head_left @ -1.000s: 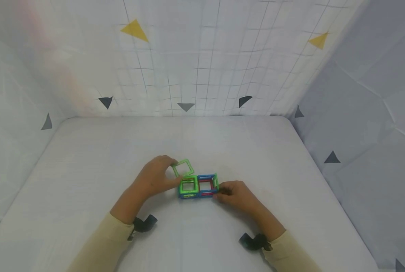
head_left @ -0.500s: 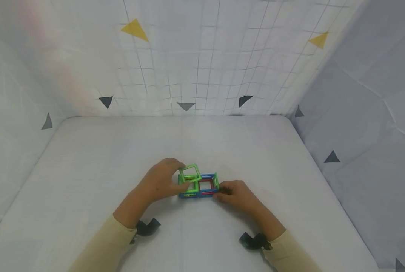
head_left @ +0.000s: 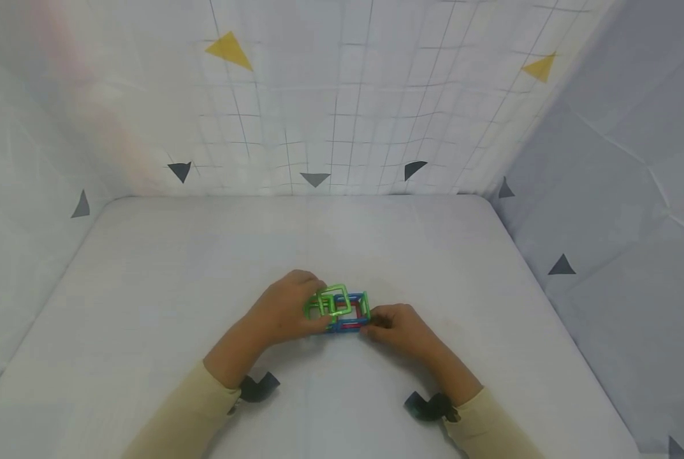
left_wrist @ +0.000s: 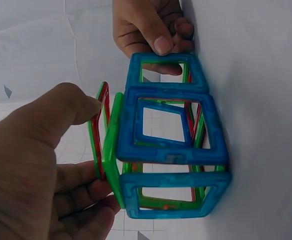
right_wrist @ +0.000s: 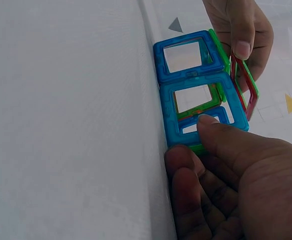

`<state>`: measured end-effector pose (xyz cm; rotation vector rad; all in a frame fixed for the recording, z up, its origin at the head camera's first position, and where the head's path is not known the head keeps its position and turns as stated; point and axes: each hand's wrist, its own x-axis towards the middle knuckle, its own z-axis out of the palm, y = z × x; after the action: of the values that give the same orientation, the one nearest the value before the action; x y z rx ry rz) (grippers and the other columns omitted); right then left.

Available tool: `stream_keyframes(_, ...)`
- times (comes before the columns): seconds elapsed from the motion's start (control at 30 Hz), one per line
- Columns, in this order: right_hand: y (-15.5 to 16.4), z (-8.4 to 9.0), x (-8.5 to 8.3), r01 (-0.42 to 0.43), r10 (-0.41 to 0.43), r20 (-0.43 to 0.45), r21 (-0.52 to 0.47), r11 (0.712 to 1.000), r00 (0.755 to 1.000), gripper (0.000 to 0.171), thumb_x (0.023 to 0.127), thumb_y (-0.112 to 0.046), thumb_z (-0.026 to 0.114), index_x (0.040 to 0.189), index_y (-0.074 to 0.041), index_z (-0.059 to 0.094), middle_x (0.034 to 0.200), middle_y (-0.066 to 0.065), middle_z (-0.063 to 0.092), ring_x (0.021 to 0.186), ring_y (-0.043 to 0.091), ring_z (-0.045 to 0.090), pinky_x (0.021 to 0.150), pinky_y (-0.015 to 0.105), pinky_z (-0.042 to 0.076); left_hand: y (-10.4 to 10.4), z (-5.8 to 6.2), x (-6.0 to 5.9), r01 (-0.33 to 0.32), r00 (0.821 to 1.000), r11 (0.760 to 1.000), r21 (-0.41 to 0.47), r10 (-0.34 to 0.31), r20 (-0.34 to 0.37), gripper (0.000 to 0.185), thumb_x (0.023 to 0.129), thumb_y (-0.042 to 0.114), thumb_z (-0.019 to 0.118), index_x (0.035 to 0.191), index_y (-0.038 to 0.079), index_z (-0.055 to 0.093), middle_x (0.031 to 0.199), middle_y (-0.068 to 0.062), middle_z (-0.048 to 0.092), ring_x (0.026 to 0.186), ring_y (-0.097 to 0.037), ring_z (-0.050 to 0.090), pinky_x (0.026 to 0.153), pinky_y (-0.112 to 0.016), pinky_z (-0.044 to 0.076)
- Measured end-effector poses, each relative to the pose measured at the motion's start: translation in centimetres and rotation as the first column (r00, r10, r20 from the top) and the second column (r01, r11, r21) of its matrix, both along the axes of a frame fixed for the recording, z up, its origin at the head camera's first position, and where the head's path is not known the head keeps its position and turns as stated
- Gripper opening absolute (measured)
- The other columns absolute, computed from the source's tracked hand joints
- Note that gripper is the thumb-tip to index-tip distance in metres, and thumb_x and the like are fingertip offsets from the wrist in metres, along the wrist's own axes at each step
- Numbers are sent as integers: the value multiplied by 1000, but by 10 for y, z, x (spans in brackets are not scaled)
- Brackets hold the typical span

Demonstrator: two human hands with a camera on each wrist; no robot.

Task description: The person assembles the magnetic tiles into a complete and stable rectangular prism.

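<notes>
Two joined cubes of see-through square magnetic tiles (head_left: 350, 322) stand on the table, with blue, green and red frames. A green tile covers the top of the left cube; the right cube's top is open. Between thumb and fingers, my left hand (head_left: 287, 309) pinches a loose green-and-red square tile (left_wrist: 94, 142), tilted just above the cubes. In the head view that tile (head_left: 349, 298) overlaps the seam between them. Whether it touches the green top tile, I cannot tell. At the right end, my right hand (head_left: 401, 331) grips the right cube, its thumb (right_wrist: 218, 132) on a blue tile (right_wrist: 171, 112).
The white table (head_left: 491, 306) stretches out on all sides of the cubes. Behind it hangs a white sheet (head_left: 370, 95) with grid lines and triangle marks. More sheeting (head_left: 634, 191) rises along the right edge. Dark wrist cameras (head_left: 259, 387) are on both wrists.
My left hand has carried the loose tile rightward and slightly down, from behind the left cube to over the seam between the cubes. My right hand and the cubes have stayed put.
</notes>
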<state>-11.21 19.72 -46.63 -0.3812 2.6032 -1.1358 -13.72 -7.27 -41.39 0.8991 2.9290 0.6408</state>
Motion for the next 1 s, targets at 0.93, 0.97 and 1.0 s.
stream_keyframes(0.93,0,1,0,-23,23,-32,-4,1000,999,17,89,-29,75,103,-20,75,92,-13,72,84,7,65,78,26,56,23,2,0,82,997,992,-94,-82,2,56,82,44,73,128,12,66,122,-1,61,114,-15,53,96,-29,52)
stream_keyframes(0.97,1,1,0,-23,22,-29,-5,1000,999,17,89,-29,75,103,-20,75,92,-13,72,84,7,64,78,26,56,24,2,0,86,996,992,-94,-87,4,56,82,44,73,128,12,66,122,-1,61,114,-15,53,95,-29,51)
stream_keyframes(1.0,1,1,0,-21,21,-24,-8,1000,999,17,89,-29,76,103,-20,75,92,-13,72,84,7,65,78,27,56,24,2,0,90,996,991,-94,-90,5,56,82,43,73,128,12,66,122,-2,61,114,-15,53,95,-28,52)
